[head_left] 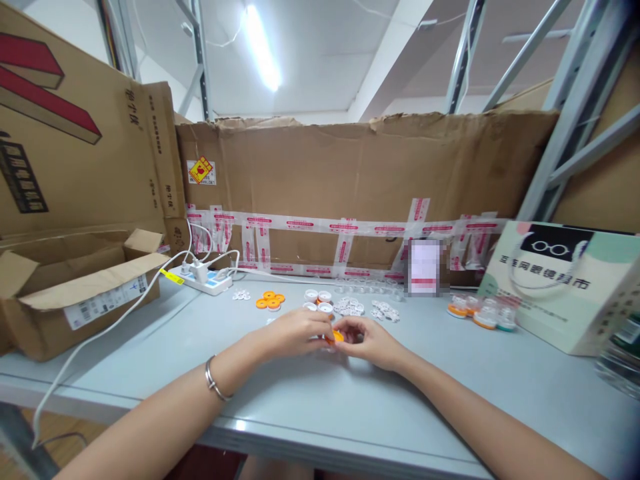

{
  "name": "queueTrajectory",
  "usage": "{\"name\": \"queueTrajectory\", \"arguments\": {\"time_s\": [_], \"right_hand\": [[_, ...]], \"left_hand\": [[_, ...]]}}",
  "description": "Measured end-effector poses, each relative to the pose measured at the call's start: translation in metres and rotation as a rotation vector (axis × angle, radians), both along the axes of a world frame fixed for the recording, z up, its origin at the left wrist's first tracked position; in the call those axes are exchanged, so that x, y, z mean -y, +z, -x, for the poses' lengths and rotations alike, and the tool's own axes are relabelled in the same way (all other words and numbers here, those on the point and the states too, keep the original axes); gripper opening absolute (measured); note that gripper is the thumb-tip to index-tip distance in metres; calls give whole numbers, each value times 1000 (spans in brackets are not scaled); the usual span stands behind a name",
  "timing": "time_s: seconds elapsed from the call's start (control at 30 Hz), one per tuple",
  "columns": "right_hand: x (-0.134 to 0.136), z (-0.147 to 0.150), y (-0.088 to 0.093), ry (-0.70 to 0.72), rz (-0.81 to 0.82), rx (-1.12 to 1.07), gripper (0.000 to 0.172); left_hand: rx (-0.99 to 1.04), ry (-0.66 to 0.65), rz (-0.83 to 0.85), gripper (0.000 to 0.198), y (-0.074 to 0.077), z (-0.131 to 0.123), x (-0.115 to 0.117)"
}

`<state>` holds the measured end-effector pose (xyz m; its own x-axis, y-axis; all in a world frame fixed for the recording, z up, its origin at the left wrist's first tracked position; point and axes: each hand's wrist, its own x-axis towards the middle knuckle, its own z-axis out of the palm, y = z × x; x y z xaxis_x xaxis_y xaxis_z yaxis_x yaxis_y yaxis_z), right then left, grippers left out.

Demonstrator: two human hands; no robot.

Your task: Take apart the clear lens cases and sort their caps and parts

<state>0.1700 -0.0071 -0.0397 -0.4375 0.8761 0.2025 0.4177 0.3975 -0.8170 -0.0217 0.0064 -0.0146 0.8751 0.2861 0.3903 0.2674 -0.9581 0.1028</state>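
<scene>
An orange round plastic part (339,336), like a small cap, is held low over the table between my two hands. My left hand (300,332) has its fingers closed on the part's left side. From the right, my right hand (369,341) pinches it between thumb and fingers. Part of the piece is hidden behind the fingers. Just beyond my hands stand white round caps (325,297) and a pile of small white parts (350,307). Another cluster of small white parts (385,311) lies to the right. Several orange round caps (270,299) sit to the left.
Transparent round pieces (370,288) line the back by a large cardboard sheet (300,173). At right are assembled clear-topped pieces (485,316), a paper bag (560,300) and a bottle (623,353). An open carton (45,320), a power strip (215,283) and a white cable (100,333) occupy the left.
</scene>
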Motion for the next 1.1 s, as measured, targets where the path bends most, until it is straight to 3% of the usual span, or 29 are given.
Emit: {"name": "queueTrajectory", "arguments": {"time_s": [0.1,0.17,0.27,0.33,0.37,0.53,0.77,0.93,1.0,1.1], "right_hand": [[-2,-1,1,-9,4,-23,36],[-3,-2,2,-22,1,-52,41],[-3,-4,3,-72,-18,-29,35],[-2,-4,4,-104,-32,12,32],[-2,-5,4,-115,-37,26,31],[0,-5,6,-136,-49,50,30],[-2,-6,4,-170,-60,86,27],[-5,-7,4,-220,-86,82,26],[-5,-8,3,-219,-96,75,26],[-7,-7,2,-191,-117,64,26]], "left_hand": [[70,41,-33,15,1,6,-9],[142,155,-43,14,5,16,-20],[152,519,-52,10,14,39,-41],[33,809,-33,11,18,56,-53],[-11,888,-19,12,19,64,-58],[-161,1020,40,15,15,86,-65],[-242,988,74,12,11,76,-59],[-144,919,37,16,15,52,-44],[-107,776,49,17,15,35,-30],[-66,254,131,21,8,9,-6]]}}
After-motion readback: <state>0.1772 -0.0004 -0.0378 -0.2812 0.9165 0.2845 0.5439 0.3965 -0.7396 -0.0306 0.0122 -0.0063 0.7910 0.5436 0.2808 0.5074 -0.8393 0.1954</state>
